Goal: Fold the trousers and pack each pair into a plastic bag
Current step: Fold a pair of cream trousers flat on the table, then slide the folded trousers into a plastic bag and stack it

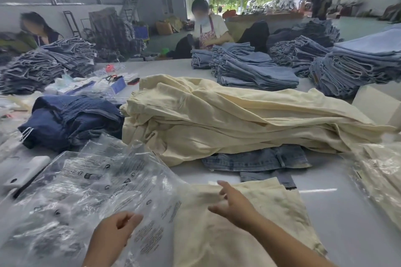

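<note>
The folded cream trousers (249,223) lie flat on the tabletop (338,212), their left part inside a clear printed plastic bag (121,208). The right hand (234,206) rests on them near the far edge, fingers (223,187) spread and released. The left hand (115,232), fingers curled, pinches the bag's near edge. Behind lies a heap of cream trousers (238,119).

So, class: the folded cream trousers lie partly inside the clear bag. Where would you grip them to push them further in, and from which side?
Probably grip the folded cream trousers at their bare right edge, coming from the right. The clear bag already covers their left part, and its mouth faces right, so a push leftward should slide them in while the left hand steadies the plastic.
</note>
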`<state>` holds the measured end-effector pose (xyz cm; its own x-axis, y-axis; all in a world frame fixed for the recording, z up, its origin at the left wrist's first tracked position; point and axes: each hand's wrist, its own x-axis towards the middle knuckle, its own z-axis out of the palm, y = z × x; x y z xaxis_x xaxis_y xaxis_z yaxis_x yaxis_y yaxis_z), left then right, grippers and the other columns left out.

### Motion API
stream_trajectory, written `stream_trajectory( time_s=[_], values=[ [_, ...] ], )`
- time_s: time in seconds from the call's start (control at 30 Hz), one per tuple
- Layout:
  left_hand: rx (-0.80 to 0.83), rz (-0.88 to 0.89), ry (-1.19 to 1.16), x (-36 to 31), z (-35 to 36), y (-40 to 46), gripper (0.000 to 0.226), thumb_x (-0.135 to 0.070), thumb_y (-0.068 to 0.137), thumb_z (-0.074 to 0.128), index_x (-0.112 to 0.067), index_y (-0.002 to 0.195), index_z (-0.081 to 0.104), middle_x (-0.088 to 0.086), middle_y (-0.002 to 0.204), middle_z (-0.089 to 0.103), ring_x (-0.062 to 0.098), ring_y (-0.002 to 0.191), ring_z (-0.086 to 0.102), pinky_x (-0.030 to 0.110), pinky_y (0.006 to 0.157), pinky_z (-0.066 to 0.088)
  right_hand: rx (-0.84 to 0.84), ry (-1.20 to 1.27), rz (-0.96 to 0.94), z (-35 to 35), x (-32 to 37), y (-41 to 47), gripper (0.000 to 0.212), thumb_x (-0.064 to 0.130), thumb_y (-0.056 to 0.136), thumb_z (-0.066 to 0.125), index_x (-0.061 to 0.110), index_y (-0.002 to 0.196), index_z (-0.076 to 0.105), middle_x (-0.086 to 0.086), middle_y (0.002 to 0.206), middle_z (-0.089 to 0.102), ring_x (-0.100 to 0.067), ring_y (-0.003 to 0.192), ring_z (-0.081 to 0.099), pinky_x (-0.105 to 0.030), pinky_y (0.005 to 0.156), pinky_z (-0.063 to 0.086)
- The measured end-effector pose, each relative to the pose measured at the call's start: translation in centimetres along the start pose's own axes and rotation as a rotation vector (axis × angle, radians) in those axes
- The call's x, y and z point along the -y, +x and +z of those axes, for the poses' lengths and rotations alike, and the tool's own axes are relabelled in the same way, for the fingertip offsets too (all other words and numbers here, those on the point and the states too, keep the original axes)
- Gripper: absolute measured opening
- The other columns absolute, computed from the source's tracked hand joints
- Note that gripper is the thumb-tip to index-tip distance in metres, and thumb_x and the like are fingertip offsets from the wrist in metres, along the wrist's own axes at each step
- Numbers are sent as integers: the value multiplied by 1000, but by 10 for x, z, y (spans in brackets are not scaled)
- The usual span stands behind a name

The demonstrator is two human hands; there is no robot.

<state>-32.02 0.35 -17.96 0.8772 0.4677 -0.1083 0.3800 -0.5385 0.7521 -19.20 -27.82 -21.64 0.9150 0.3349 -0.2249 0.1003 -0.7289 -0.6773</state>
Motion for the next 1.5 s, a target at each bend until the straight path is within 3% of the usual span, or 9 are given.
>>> stream_trajectory(
  time_s=[0.13,0.4,0.63,0.83,0.97,1.1,1.33,1.43,1.5],
  values=[
    [-47,-2,-1,-1,22,-6,29,-44,88,61,-27,66,68,-1,48,50,13,45,46,29,56,41,-11,-549,-132,-42,-29,26,103,50,78,72,22,154,9,2,157,24,-18,144,22,-33,115,25],
    [350,-1,81,5,97,-33,9,-48,82,60,-55,86,56,-12,75,59,-7,65,54,9,70,44,328,-816,-152,-50,-34,71,111,49,62,84,22,151,23,1,148,38,-22,138,32,-38,115,23],
    [297,-87,122,7,104,-27,26,-53,71,67,-58,87,47,-15,65,62,-11,58,56,6,58,39,402,-852,-94,-36,-32,86,48,45,61,83,19,85,51,0,93,56,-20,83,53,-29,72,40],
    [211,-109,87,11,113,-24,30,-54,69,71,-55,91,50,-18,73,66,-7,68,60,15,59,42,163,-825,-260,-40,-26,38,18,22,79,56,23,91,42,-5,102,62,-29,91,59,-30,63,34],
    [50,-113,64,21,122,-29,31,-47,74,74,-48,97,54,-8,63,58,13,66,60,26,57,40,-111,-749,-482,-35,-29,-10,42,18,84,49,25,119,26,-3,96,67,-33,82,61,-35,71,44],
    [31,-99,66,21,125,-29,30,-46,74,74,-45,95,52,-10,73,62,13,71,60,27,58,41,226,-827,-567,-26,-35,-58,97,77,74,37,46,145,-21,-19,141,43,-35,123,47,-57,112,21],
    [86,-72,-55,19,114,-12,31,-25,69,85,-33,86,60,-2,63,60,14,56,55,14,47,38,313,-1092,-521,8,-47,-77,105,66,66,65,30,149,13,-35,148,-26,-56,140,-6,-74,102,-13],
    [103,-43,-147,17,98,-2,19,-16,76,79,-20,89,66,4,58,58,15,48,50,21,50,40,257,-1079,-418,14,-42,-77,84,48,73,63,28,144,23,-35,151,-21,-55,140,-4,-72,103,-9],
    [70,-18,-223,17,84,4,10,-13,83,73,-19,79,66,9,68,65,17,54,54,20,52,44,220,-1106,-405,9,-34,-72,77,41,61,75,30,132,49,-44,146,18,-59,127,35,-71,98,28]
  ],
)
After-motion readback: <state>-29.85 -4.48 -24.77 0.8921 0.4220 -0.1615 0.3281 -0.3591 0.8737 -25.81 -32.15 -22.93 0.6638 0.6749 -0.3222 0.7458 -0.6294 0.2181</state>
